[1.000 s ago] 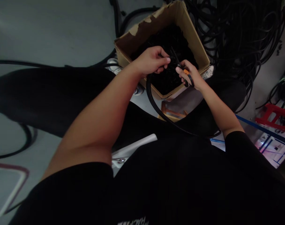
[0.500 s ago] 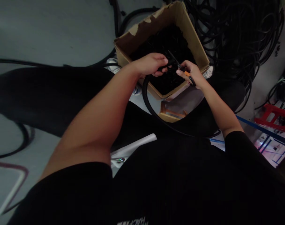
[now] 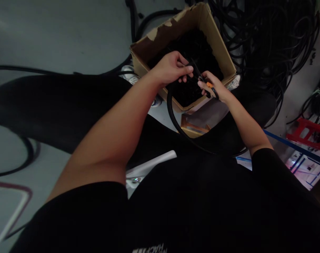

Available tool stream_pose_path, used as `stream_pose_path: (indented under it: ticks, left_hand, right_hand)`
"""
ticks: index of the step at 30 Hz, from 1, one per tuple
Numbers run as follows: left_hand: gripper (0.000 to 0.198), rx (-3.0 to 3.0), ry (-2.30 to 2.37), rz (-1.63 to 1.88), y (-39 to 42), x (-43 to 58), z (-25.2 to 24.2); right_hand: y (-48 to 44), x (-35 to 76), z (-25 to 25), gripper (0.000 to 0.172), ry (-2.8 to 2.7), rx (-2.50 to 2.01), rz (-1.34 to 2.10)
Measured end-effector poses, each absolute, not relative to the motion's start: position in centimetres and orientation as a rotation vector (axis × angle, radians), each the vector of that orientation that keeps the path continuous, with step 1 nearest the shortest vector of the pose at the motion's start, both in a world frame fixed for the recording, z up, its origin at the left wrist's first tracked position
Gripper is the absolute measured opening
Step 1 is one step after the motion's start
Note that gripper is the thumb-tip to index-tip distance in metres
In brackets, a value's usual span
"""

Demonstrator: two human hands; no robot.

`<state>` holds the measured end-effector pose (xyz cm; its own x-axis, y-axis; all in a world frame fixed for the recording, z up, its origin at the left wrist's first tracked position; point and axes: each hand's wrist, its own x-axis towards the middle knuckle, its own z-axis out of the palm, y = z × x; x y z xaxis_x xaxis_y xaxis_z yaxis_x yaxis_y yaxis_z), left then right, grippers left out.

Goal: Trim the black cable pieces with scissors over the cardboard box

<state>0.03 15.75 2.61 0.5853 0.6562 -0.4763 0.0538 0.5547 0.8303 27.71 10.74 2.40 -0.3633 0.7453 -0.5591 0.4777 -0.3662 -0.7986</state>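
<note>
Nearing the right hand (image 3: 215, 88), the left hand (image 3: 172, 68) is gripping a cable (image 3: 172, 112); the right is clamping scissors (image 3: 209, 85) over the box (image 3: 222, 52).

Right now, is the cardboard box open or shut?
Open: the cardboard box has no lid; its torn inner walls and black contents show.
</note>
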Motion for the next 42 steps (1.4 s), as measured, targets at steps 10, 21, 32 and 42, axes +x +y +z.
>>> stream_pose_path:
  ticks: [10,21,32,42]
  left_hand:
    - [0.04,0.905,1.126,0.528,15.2,0.7,4.9]
    - [0.045,0.977,1.035,0.491,15.6,0.1,4.0]
    - [0.045,0.916,1.012,0.41,15.8,-0.2,4.6]
    - [0.047,0.914,0.949,0.317,15.6,-0.3,5.2]
  right_hand:
    - [11.4,26.6,4.9,0.074,-1.658,-1.597,1.774]
    - [11.6,28.2,2.7,0.079,-1.645,-1.596,1.677]
    - [12.4,28.0,5.9,0.079,-1.709,-1.59,1.71]
    - [12.6,28.9,5.5,0.081,-1.784,-1.478,1.755]
